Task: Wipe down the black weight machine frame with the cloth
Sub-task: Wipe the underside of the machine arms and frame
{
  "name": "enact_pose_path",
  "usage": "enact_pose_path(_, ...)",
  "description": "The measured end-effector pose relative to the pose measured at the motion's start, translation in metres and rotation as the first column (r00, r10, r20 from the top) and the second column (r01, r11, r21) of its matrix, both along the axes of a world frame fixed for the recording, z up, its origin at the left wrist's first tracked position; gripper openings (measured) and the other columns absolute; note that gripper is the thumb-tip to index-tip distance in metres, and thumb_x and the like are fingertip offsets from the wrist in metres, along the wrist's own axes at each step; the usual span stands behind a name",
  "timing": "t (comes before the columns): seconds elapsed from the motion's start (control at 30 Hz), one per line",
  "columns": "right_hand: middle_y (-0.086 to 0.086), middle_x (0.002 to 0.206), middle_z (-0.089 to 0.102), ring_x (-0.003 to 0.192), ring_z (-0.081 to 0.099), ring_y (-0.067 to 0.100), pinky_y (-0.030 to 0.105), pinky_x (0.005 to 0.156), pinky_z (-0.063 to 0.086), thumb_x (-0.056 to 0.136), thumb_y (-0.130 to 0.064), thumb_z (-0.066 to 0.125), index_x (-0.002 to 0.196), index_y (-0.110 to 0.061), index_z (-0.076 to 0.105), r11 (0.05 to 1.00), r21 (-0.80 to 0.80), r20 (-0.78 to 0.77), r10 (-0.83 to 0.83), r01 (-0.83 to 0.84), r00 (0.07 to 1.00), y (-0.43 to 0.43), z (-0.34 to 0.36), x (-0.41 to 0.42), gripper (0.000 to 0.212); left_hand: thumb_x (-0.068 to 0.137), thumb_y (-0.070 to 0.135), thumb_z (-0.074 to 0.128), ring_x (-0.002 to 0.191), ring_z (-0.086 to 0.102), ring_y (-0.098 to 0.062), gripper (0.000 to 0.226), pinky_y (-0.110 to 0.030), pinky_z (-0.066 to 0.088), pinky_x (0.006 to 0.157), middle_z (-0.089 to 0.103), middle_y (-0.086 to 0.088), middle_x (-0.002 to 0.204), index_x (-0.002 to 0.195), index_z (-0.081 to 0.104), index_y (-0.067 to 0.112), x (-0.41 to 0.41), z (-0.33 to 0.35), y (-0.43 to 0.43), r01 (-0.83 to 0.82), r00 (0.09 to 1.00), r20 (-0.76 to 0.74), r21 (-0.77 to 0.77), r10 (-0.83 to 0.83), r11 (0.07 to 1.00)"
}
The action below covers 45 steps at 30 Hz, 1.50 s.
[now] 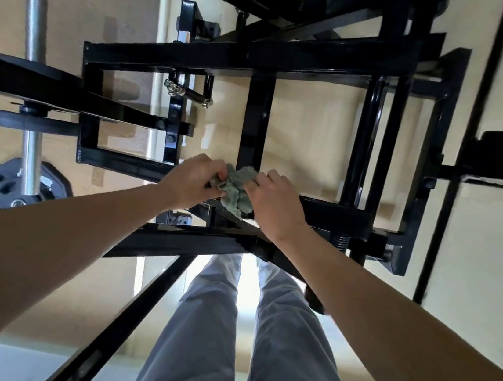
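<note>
Above the grey trousers (pixel 203 328), the left hand (pixel 192 182) and right hand (pixel 274 204) each pinch the crumpled green cloth (pixel 234 189) with curled fingers, bunching it between them over a junction of bars on the black weight machine frame (pixel 256 117). Wadded like this, it may meet the steel with only a small patch and leave streaks. A loose corner could also snag on the threaded bolt (pixel 339 241) just beyond, and a careless reach might knock the weight plates (pixel 26 120) farther left.
</note>
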State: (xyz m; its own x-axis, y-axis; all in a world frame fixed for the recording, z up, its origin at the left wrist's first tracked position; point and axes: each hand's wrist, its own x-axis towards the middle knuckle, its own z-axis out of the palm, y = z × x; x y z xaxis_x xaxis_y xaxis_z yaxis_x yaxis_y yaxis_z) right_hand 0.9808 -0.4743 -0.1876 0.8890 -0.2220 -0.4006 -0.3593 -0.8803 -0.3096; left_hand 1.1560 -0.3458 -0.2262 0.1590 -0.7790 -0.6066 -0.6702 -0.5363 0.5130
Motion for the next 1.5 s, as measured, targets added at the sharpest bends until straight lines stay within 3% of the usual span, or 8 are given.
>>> enact_pose_path(0.43, 0.011, 0.092, 0.066, 0.086, 0.06, 0.03, 0.043, 0.067, 0.057, 0.071, 0.009, 0.074, 0.097, -0.004, 0.073, 0.938, -0.068, 0.085, -0.333, 0.339, 0.939, -0.064, 0.044, -0.111, 0.029, 0.085, 0.031, 0.08, 0.083, 0.06, -0.011, 0.02, -0.029, 0.048, 0.074, 0.068, 0.009, 0.087, 0.096, 0.063, 0.025, -0.123, 0.045, -0.097, -0.298, 0.935, -0.248, -0.165, 0.253, 0.94)
enact_pose_path(0.63, 0.005, 0.085, 0.062, 0.076, 0.06, 0.023, 0.036, 0.063, 0.055, 0.087, 0.007, 0.065, 0.089, -0.004, 0.074, 0.652, 0.107, 0.287, -0.743, 0.751, 0.604, -0.094, 0.059, -0.111, 0.014, 0.086, 0.021, 0.081, 0.074, 0.062, 0.005, 0.019, -0.011, 0.046, 0.065, 0.065, 0.017, 0.083, 0.094, 0.064, 0.022, -0.137, 0.061, -0.157, -0.485, 0.832, -0.409, -0.206, 0.375, 0.85)
enact_pose_path(0.77, -0.004, 0.101, 0.053, 0.086, 0.05, 0.001, 0.005, 0.077, 0.045, 0.091, 0.005, 0.063, 0.105, -0.007, 0.072, 0.466, 0.212, 0.416, -0.839, 0.859, 0.352, -0.11, 0.058, -0.089, 0.021, 0.085, 0.007, 0.078, 0.083, 0.063, -0.001, 0.024, -0.012, 0.049, 0.071, 0.065, 0.016, 0.089, 0.096, 0.062, 0.022, -0.139, 0.068, -0.195, -0.659, 0.733, -0.438, -0.267, 0.521, 0.703)
enact_pose_path(0.93, 0.0, 0.115, 0.059, 0.093, 0.055, 0.007, 0.023, 0.087, 0.051, 0.094, -0.006, 0.063, 0.125, -0.014, 0.067, 0.52, 0.324, 0.17, -0.854, 0.79, 0.492, -0.111, 0.036, -0.068, 0.033, 0.089, 0.013, 0.075, 0.084, 0.061, 0.001, 0.018, -0.019, 0.051, 0.076, 0.065, 0.015, 0.091, 0.1, 0.063, 0.021, -0.132, 0.054, -0.212, -0.716, 0.692, -0.377, -0.256, 0.615, 0.649)
enact_pose_path(1.1, -0.003, 0.112, 0.067, 0.097, 0.064, 0.012, 0.031, 0.09, 0.055, 0.095, -0.017, 0.065, 0.121, -0.018, 0.071, 0.385, 0.388, 0.12, -0.922, 0.837, 0.368, -0.116, 0.032, -0.068, 0.026, 0.086, 0.027, 0.08, 0.076, 0.063, -0.007, 0.019, -0.028, 0.054, 0.072, 0.066, 0.01, 0.083, 0.091, 0.063, 0.02, -0.135, 0.037, -0.188, -0.701, 0.68, -0.406, -0.118, 0.61, 0.703)
enact_pose_path(1.27, -0.003, 0.117, 0.069, 0.094, 0.063, 0.002, 0.011, 0.085, 0.052, 0.096, -0.011, 0.065, 0.122, -0.017, 0.07, 0.28, 0.487, 0.067, -0.957, 0.828, 0.284, -0.133, 0.034, -0.06, 0.027, 0.087, 0.021, 0.079, 0.082, 0.069, -0.018, 0.015, -0.039, 0.058, 0.081, 0.072, 0.0, 0.085, 0.088, 0.064, 0.022, -0.131, 0.037, -0.202, -0.762, 0.591, -0.473, -0.062, 0.653, 0.645)
enact_pose_path(1.37, -0.005, 0.122, 0.069, 0.102, 0.064, 0.004, 0.003, 0.083, 0.047, 0.097, -0.008, 0.062, 0.133, -0.019, 0.065, 0.265, 0.539, 0.07, -0.96, 0.8, 0.271, -0.15, 0.032, -0.043, 0.038, 0.089, 0.022, 0.077, 0.088, 0.07, -0.017, 0.015, -0.043, 0.058, 0.085, 0.073, 0.002, 0.094, 0.098, 0.067, 0.018, -0.115, 0.038, -0.233, -0.78, 0.592, -0.431, -0.096, 0.681, 0.618)
enact_pose_path(1.5, -0.004, 0.127, 0.067, 0.113, 0.061, 0.008, 0.016, 0.097, 0.047, 0.098, -0.007, 0.057, 0.14, -0.019, 0.059, 0.324, 0.51, 0.104, -0.943, 0.797, 0.317, -0.169, 0.028, -0.022, 0.044, 0.09, 0.023, 0.075, 0.092, 0.069, -0.015, 0.014, -0.042, 0.057, 0.088, 0.071, 0.005, 0.096, 0.099, 0.064, 0.021, -0.095, 0.038, -0.262, -0.76, 0.634, -0.397, -0.16, 0.664, 0.63)
